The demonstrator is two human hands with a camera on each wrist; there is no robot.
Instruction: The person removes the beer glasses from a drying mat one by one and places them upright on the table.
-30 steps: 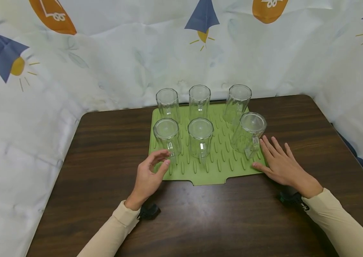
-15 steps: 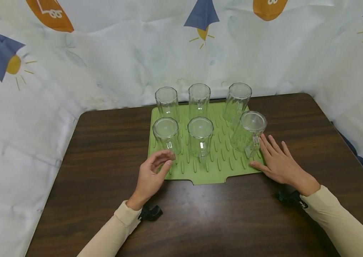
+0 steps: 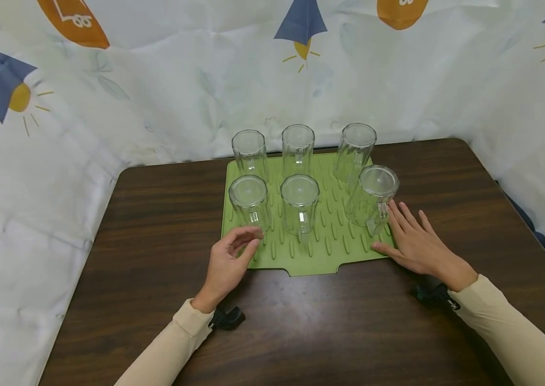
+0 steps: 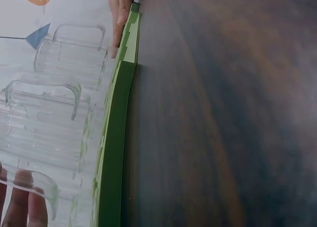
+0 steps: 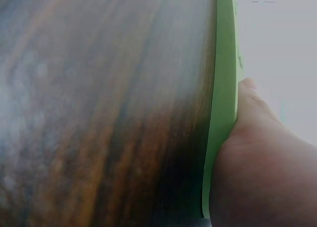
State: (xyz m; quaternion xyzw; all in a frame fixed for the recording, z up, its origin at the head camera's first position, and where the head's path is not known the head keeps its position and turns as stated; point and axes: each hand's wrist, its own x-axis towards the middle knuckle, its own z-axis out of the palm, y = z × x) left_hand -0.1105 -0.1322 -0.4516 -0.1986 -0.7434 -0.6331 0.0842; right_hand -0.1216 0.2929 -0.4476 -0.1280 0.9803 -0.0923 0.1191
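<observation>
Front left on a green ribbed drying mat [image 3: 313, 265] stands a clear glass mug [image 3: 249, 195], upside down. My left hand [image 3: 226, 262] is at its handle, thumb and curled fingertips close together; the left wrist view shows the fingers [image 4: 37, 207] overlapping the glass handle [image 4: 47, 187]. My right hand [image 3: 419, 249] lies with straight, spread fingers across the mat's front right corner, its thumb [image 5: 250, 95] over the mat's edge. Its fingertips are close beside the handle of the front right glass mug [image 3: 373, 195], which is also upside down.
Another upside-down mug [image 3: 299, 201] stands front middle. Behind are three more glass mugs, at left [image 3: 250, 153], middle [image 3: 298, 150] and right [image 3: 355, 150]. The mat lies at the back of a dark wooden table [image 3: 301, 332], against a white patterned curtain [image 3: 180, 96].
My left fingertips have moved slightly right and closer to the thumb, at the mug's handle. My right hand has shifted slightly left. The mugs keep their places on the mat.
</observation>
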